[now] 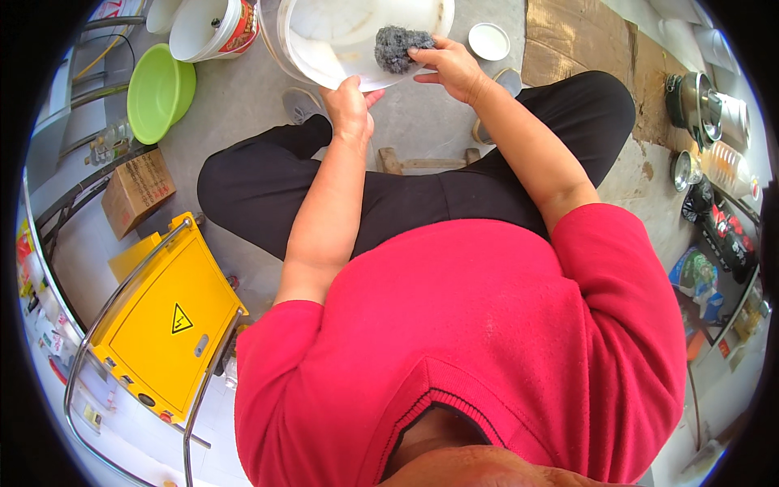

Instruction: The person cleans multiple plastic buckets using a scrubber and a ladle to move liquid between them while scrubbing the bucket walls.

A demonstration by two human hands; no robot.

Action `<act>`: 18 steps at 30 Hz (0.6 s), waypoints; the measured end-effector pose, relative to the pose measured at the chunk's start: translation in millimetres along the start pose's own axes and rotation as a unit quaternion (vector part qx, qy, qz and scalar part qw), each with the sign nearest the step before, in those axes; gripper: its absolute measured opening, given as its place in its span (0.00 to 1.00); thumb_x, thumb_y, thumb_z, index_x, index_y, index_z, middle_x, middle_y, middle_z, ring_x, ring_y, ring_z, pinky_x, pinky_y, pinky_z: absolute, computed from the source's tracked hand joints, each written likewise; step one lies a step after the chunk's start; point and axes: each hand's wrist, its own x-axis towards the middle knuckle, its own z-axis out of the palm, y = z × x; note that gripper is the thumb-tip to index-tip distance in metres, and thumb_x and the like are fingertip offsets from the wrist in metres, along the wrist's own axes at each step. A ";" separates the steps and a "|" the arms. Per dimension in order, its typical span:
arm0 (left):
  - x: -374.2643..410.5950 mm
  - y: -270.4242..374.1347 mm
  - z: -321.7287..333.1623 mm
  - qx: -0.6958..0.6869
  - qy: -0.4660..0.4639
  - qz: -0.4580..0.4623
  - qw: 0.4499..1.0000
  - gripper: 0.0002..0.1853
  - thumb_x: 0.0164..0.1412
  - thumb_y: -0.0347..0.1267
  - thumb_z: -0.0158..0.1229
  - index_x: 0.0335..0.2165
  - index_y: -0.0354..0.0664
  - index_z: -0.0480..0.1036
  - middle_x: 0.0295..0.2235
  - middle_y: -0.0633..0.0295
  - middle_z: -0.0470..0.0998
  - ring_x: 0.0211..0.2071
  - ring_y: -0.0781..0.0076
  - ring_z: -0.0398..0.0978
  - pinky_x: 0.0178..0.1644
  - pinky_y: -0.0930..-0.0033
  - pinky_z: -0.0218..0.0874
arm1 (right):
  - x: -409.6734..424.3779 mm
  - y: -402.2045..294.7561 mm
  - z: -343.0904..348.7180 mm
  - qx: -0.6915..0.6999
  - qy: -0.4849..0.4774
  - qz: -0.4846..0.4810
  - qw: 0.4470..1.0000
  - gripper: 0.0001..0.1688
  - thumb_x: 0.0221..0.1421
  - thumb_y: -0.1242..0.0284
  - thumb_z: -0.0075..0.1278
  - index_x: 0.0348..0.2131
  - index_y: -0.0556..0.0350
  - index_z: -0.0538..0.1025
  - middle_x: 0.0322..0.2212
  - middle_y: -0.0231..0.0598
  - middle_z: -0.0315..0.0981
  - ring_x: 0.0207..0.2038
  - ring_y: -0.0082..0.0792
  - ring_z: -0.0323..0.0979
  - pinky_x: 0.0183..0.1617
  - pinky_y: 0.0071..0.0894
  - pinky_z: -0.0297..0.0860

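A large round white plastic tub is tilted before me at the top of the view, its inner face marked with brownish stains. My left hand grips its near rim, the thumb over the edge. In my right hand is a wad of dark grey scouring wool, pinched between thumb and fingers. The wool lies over the tub's inside, near the right part of the rim. The upper part of the tub is cut off by the frame.
A white bucket and a green basin stand at left, above a cardboard box and a yellow cabinet. A small white bowl and flattened cardboard lie at right. Metal pots stand farther right.
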 end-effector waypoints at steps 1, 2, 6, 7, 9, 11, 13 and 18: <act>-2.2 2.2 1.7 -0.001 -0.001 0.012 1.000 0.24 0.52 0.21 0.42 0.50 0.30 0.56 0.46 0.47 0.67 0.38 0.56 0.73 0.27 0.59 0.72 | -2.2 -5.9 0.0 -0.026 0.006 0.028 0.999 0.20 0.53 0.68 0.52 0.46 0.56 0.71 0.40 0.36 0.72 0.39 0.34 0.72 0.42 0.36 0.70; -3.9 2.8 2.8 -0.001 -0.002 0.023 1.000 0.24 0.52 0.21 0.42 0.50 0.29 0.55 0.46 0.46 0.66 0.38 0.55 0.73 0.27 0.59 0.73 | -4.5 -11.1 0.6 -0.052 0.012 0.056 0.997 0.21 0.54 0.67 0.52 0.46 0.56 0.71 0.41 0.37 0.72 0.39 0.34 0.73 0.40 0.35 0.71; -2.9 -2.8 4.1 0.002 0.036 0.071 0.997 0.23 0.51 0.20 0.42 0.48 0.28 0.53 0.45 0.44 0.65 0.39 0.54 0.72 0.26 0.60 0.73 | -18.3 -28.2 10.2 -0.116 0.070 0.074 0.988 0.22 0.54 0.64 0.52 0.46 0.55 0.71 0.39 0.38 0.73 0.33 0.35 0.76 0.33 0.32 0.72; -3.6 -2.2 5.1 0.002 0.035 0.080 0.996 0.23 0.51 0.19 0.42 0.48 0.28 0.52 0.45 0.44 0.65 0.39 0.54 0.72 0.26 0.60 0.74 | -21.8 -32.2 13.1 -0.164 0.079 0.054 0.982 0.23 0.54 0.63 0.52 0.47 0.56 0.71 0.37 0.39 0.74 0.32 0.34 0.77 0.32 0.31 0.71; -4.5 -0.7 6.3 0.001 0.039 0.093 0.995 0.23 0.50 0.19 0.42 0.47 0.28 0.52 0.45 0.44 0.64 0.39 0.54 0.72 0.26 0.60 0.74 | -26.3 -38.3 18.3 -0.259 0.096 0.013 0.961 0.24 0.53 0.62 0.52 0.47 0.57 0.71 0.34 0.39 0.76 0.30 0.32 0.77 0.31 0.30 0.71; -4.3 0.4 7.9 -0.003 0.048 0.101 0.994 0.23 0.50 0.18 0.42 0.48 0.29 0.52 0.45 0.44 0.64 0.39 0.54 0.72 0.26 0.60 0.74 | -21.5 -33.7 17.4 -0.405 0.130 -0.069 0.902 0.25 0.53 0.61 0.51 0.47 0.58 0.72 0.30 0.41 0.76 0.28 0.31 0.77 0.31 0.30 0.70; 0.6 -2.1 1.6 -0.001 0.035 0.115 0.993 0.23 0.50 0.18 0.41 0.47 0.29 0.51 0.45 0.44 0.64 0.39 0.54 0.72 0.26 0.59 0.75 | -20.7 -34.7 19.0 -0.488 0.152 -0.118 0.851 0.27 0.52 0.60 0.51 0.48 0.57 0.72 0.28 0.43 0.77 0.27 0.33 0.77 0.32 0.31 0.70; -5.5 -2.5 3.7 0.060 0.077 0.093 0.991 0.25 0.49 0.17 0.41 0.49 0.31 0.51 0.46 0.45 0.63 0.40 0.54 0.72 0.27 0.59 0.75 | -38.3 -60.8 40.6 -0.576 0.181 -0.146 0.784 0.21 0.53 0.64 0.48 0.47 0.46 0.73 0.35 0.43 0.76 0.38 0.42 0.75 0.41 0.36 0.69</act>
